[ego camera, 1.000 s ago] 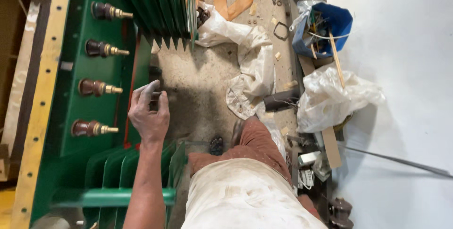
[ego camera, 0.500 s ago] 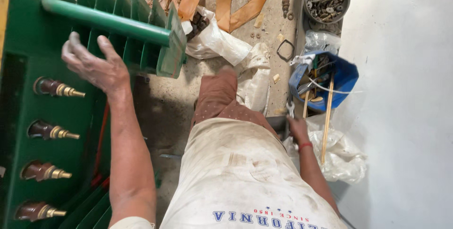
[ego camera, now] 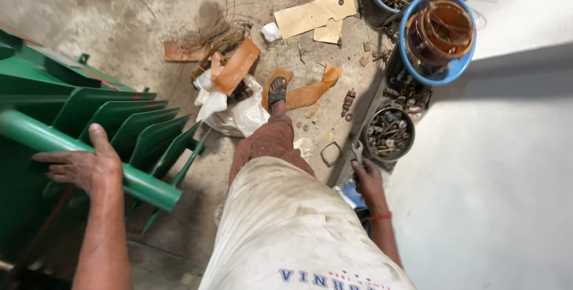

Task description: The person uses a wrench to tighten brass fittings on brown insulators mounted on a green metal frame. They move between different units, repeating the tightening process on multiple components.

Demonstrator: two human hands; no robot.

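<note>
Left hand wrapped over green pipe, fins just beyond. Right hand closed around wrench; bolt bucket just ahead.

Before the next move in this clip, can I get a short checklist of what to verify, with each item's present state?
1. Left hand grips the green pipe: ok, the palm rests on it.
2. Right hand holds the wrench: ok, the fingers are closed round its handle.
3. Foot planted flat: cannot tell, it stands among cardboard scraps.
4. Floor near the foot free of loose bits: not ok, bolts lie scattered.
5. Bucket of bolts within reach of the right hand: ok.
</note>
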